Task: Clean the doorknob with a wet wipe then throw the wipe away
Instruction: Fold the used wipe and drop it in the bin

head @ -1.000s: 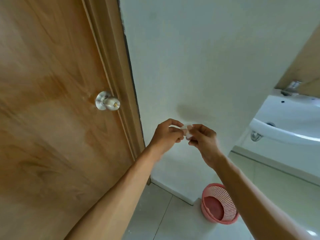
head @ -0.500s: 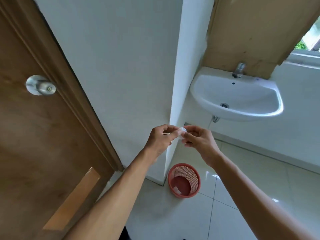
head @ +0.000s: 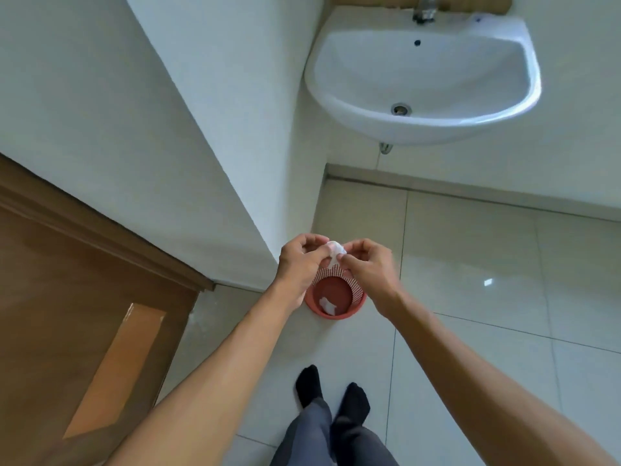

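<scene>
A small crumpled white wet wipe (head: 335, 251) is pinched between the fingertips of my left hand (head: 300, 264) and my right hand (head: 368, 269). Both hands hover directly above a small red plastic waste basket (head: 339, 311) that stands on the tiled floor at the wall corner. Inside the basket lies another white crumpled wipe (head: 327, 305). The doorknob is out of view; only the lower part of the brown wooden door (head: 67, 314) shows at the left.
A white wall-mounted sink (head: 423, 72) with a tap hangs at the upper right. A white wall corner (head: 235, 146) juts out beside the basket. My feet in black socks (head: 332, 391) stand on the light floor tiles just behind the basket.
The view has swung down and right, away from the doorknob, until the basket sits under my hands. Both hands still hold the wipe between them.
</scene>
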A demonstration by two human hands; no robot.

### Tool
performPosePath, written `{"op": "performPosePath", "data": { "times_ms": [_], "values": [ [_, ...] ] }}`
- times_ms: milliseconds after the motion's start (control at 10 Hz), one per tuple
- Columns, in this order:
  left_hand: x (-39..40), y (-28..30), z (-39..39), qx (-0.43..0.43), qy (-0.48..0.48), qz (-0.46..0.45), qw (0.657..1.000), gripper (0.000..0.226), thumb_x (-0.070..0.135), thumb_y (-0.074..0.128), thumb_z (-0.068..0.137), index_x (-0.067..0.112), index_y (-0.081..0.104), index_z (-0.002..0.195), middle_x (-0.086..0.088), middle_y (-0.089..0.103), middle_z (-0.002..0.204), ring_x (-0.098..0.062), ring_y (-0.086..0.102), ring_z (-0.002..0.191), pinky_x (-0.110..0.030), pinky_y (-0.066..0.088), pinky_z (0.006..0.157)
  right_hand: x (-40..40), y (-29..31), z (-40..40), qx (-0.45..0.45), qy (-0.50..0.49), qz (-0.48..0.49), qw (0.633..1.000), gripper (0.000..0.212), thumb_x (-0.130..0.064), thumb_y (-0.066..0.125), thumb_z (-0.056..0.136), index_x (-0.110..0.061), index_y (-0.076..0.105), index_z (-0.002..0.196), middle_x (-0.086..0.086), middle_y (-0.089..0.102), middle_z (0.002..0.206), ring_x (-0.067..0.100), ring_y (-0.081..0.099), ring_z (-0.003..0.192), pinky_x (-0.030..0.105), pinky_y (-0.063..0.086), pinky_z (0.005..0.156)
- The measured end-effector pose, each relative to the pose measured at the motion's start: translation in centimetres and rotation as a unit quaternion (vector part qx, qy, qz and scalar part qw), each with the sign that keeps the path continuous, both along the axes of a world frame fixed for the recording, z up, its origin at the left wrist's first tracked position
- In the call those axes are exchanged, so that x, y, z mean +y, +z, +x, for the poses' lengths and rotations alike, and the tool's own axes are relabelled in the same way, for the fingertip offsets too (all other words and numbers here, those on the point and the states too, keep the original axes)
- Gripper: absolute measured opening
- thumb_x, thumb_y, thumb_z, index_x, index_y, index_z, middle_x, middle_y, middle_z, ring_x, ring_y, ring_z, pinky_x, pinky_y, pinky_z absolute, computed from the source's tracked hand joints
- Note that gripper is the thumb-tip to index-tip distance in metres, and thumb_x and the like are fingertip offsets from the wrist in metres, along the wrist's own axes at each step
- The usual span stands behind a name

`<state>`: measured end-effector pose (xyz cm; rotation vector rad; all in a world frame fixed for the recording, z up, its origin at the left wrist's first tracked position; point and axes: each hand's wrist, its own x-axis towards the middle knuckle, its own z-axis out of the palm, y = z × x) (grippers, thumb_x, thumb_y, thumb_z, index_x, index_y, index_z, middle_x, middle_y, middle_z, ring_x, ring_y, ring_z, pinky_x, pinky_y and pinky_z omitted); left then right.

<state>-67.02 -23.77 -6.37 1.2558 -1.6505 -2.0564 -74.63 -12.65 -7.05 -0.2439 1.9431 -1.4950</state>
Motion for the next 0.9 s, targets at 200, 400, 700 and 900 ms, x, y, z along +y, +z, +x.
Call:
{"op": "performPosePath", "data": {
  "times_ms": [200, 400, 700, 900],
  "values": [
    [-0.4, -13.2, -3.6, -0.087, -0.010, -0.007, 0.996, 0.005, 0.012, 0.073, 0.079, 0.015, 0.071, 0.082, -0.004, 0.069, 0.074, -0.010, 0.058, 0.055, -0.023, 0.050, 0.059, -1.1, -13.1, -2.3, -0.019, -0.035, 0.061, 0.997, 0.006, -0.012, 0.070, 0.082, -0.010, 0.065, 0.086, 0.004, 0.071, 0.076, 0.018, 0.069, 0.068, 0.030, 0.058, 0.064],
    [0.0, -28.6, -5.7, -0.142, -0.027, -0.011, 0.989, 0.007, 0.014, 0.072, 0.082, 0.021, 0.070, 0.082, 0.000, 0.071, 0.087, -0.012, 0.068, 0.078, -0.023, 0.057, 0.066, -1.6, -28.8, -3.6, -0.029, -0.050, 0.111, 0.992, 0.005, -0.007, 0.063, 0.087, -0.010, 0.063, 0.090, 0.011, 0.070, 0.084, 0.028, 0.070, 0.075, 0.046, 0.060, 0.069],
    [-1.0, -44.6, -7.0, -0.225, -0.076, -0.044, 0.970, 0.033, 0.013, 0.060, 0.091, 0.022, 0.060, 0.122, 0.002, 0.064, 0.122, -0.014, 0.060, 0.110, -0.024, 0.051, 0.087, -3.4, -45.6, -5.4, -0.036, -0.042, 0.166, 0.985, 0.016, -0.011, 0.064, 0.088, -0.016, 0.064, 0.103, -0.004, 0.067, 0.095, 0.013, 0.065, 0.088, 0.029, 0.057, 0.078],
    [-1.5, -45.9, -5.2, -0.246, -0.058, -0.010, 0.968, 0.035, 0.015, 0.062, 0.090, 0.021, 0.057, 0.123, 0.000, 0.062, 0.123, -0.012, 0.057, 0.105, -0.020, 0.047, 0.077, -2.6, -46.0, -5.8, -0.047, -0.035, 0.174, 0.983, 0.016, -0.012, 0.064, 0.088, -0.017, 0.065, 0.103, -0.009, 0.063, 0.093, 0.011, 0.062, 0.090, 0.033, 0.057, 0.080]
  ]
}}
